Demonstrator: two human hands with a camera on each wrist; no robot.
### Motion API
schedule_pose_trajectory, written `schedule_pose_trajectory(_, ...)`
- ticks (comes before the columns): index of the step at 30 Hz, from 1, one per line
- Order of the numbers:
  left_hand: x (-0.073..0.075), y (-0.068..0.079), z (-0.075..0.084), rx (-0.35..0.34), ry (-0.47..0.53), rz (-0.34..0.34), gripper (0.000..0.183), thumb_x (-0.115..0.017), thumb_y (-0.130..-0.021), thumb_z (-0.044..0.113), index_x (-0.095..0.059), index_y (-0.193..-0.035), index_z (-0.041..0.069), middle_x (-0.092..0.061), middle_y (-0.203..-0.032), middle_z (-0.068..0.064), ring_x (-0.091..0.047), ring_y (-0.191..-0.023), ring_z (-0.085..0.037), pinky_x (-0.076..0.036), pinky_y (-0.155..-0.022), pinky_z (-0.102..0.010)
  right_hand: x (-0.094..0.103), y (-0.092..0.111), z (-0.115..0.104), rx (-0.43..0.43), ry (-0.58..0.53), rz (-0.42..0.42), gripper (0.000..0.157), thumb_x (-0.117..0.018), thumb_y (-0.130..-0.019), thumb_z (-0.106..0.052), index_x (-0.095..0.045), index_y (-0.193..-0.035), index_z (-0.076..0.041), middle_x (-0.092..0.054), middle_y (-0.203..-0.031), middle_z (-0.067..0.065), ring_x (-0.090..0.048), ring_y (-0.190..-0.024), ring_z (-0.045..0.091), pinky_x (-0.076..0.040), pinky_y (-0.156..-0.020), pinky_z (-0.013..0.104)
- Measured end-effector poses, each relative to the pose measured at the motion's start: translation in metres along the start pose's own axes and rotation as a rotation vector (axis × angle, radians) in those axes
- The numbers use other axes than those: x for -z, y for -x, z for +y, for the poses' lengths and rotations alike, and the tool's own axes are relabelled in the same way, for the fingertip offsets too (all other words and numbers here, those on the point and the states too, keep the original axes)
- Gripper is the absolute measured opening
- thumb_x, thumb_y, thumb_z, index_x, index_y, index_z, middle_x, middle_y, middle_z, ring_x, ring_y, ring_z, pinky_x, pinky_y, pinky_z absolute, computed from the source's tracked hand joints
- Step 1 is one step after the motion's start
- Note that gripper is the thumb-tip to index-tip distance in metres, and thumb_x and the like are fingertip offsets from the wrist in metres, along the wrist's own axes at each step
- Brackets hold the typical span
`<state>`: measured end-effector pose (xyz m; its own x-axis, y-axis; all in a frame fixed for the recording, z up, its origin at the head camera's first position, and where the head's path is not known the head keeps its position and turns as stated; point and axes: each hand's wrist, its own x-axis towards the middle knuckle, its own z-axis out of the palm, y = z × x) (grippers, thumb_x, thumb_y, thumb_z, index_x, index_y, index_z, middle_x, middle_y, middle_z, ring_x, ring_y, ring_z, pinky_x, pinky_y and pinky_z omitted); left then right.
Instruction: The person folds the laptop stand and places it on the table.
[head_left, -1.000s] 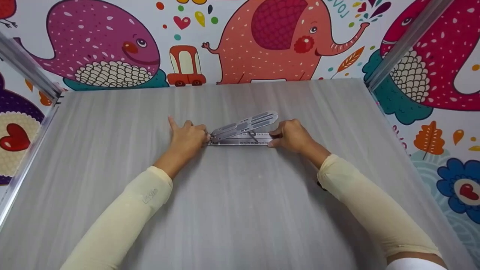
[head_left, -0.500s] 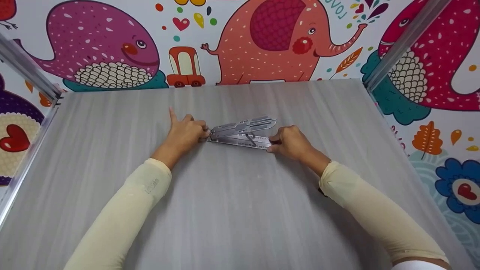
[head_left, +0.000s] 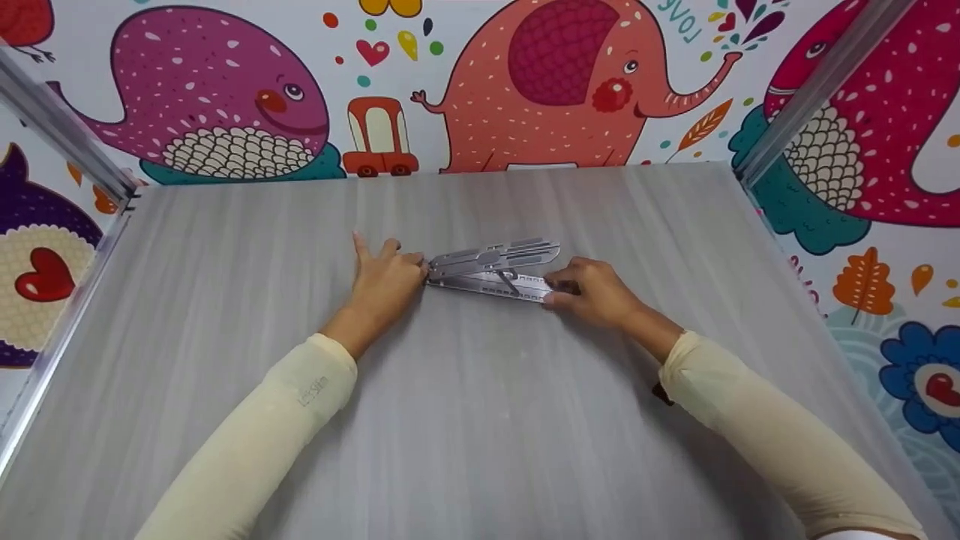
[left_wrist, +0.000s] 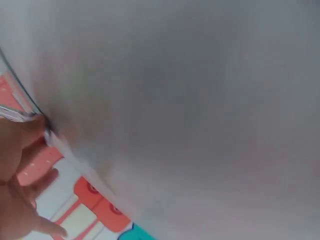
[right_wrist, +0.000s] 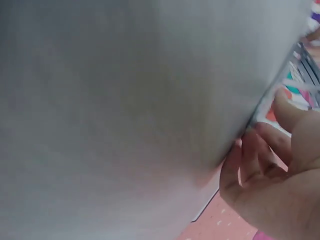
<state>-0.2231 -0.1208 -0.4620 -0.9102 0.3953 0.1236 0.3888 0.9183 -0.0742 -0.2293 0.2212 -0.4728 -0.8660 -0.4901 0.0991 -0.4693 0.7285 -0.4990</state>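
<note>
A silver folding metal stand (head_left: 495, 260) lies on the table. Its slotted upper plate tilts up from a hinge at the left end, and a short prop bar (head_left: 508, 280) sits between it and the flat lower plate (head_left: 491, 288). My left hand (head_left: 384, 289) pinches the hinge end, other fingers spread away; in the left wrist view the hand (left_wrist: 20, 170) shows at the left edge. With thumb and fingers, my right hand (head_left: 596, 292) holds the right end of the lower plate. In the right wrist view, that hand (right_wrist: 275, 165) partly hides the stand (right_wrist: 308, 70).
The grey wood-grain table (head_left: 465, 420) extends on all sides of the stand. Behind it rises a wall (head_left: 480, 90) printed with cartoon animals. Metal frame posts (head_left: 64, 124) stand at the back corners.
The upper plate has come down closer to the lower one. The stand's right end has swung a little toward me, with my right hand following. Both hands stay at their ends.
</note>
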Motion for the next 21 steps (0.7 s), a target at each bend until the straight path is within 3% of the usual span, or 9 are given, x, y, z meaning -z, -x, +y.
schedule_pose_trajectory(3,0.005,0.005,0.011,0.048,0.072,0.018,0.022,-0.064,-0.098,0.011,-0.078,-0.114,0.009,-0.073,-0.124,-0.009,-0.057,-0.128,-0.04,-0.022,-0.105,-0.085,0.006,0.004,0.006,-0.026,-0.033,-0.022,0.05,-0.078,-0.091,-0.025,-0.066,-0.136,-0.006,-0.067,-0.104,0.014,-0.054,-0.084,0.023,-0.042,-0.072,0.033)
schedule_pose_trajectory(7,0.012,0.008,0.029,0.052,0.187,0.074,0.033,-0.069,-0.096,0.019,-0.07,-0.123,0.002,-0.068,-0.128,-0.016,-0.06,-0.121,-0.043,-0.042,-0.104,-0.07,0.014,0.007,0.014,-0.009,-0.006,-0.053,0.053,-0.077,-0.092,-0.025,-0.062,-0.141,-0.009,-0.067,-0.108,0.013,-0.054,-0.086,0.021,-0.043,-0.073,0.033)
schedule_pose_trajectory(11,0.016,0.001,0.045,0.05,0.278,0.13,0.038,-0.066,-0.096,0.007,-0.062,-0.133,-0.001,-0.064,-0.131,-0.021,-0.066,-0.106,-0.045,-0.057,-0.088,-0.054,0.021,0.001,0.017,0.03,-0.009,-0.118,0.048,-0.082,-0.087,-0.024,-0.07,-0.133,-0.015,-0.07,-0.105,0.009,-0.057,-0.085,0.021,-0.046,-0.071,0.031)
schedule_pose_trajectory(16,0.017,-0.009,0.058,0.093,0.279,0.156,0.039,-0.057,-0.095,-0.004,-0.063,-0.134,0.003,-0.07,-0.112,-0.023,-0.072,-0.085,-0.043,-0.059,-0.073,-0.053,0.022,-0.012,0.015,0.061,-0.032,-0.194,0.051,-0.087,-0.081,-0.023,-0.072,-0.129,-0.017,-0.071,-0.099,0.005,-0.058,-0.083,0.021,-0.049,-0.07,0.028)
schedule_pose_trajectory(21,0.019,-0.016,0.065,0.109,0.279,0.118,0.036,-0.056,-0.097,-0.002,-0.066,-0.13,0.006,-0.072,-0.102,-0.023,-0.073,-0.083,-0.041,-0.058,-0.07,-0.054,0.02,-0.021,0.012,0.061,-0.005,-0.22,0.047,-0.089,-0.078,-0.021,-0.075,-0.123,-0.017,-0.07,-0.085,0.003,-0.056,-0.073,0.016,-0.047,-0.064,0.027)
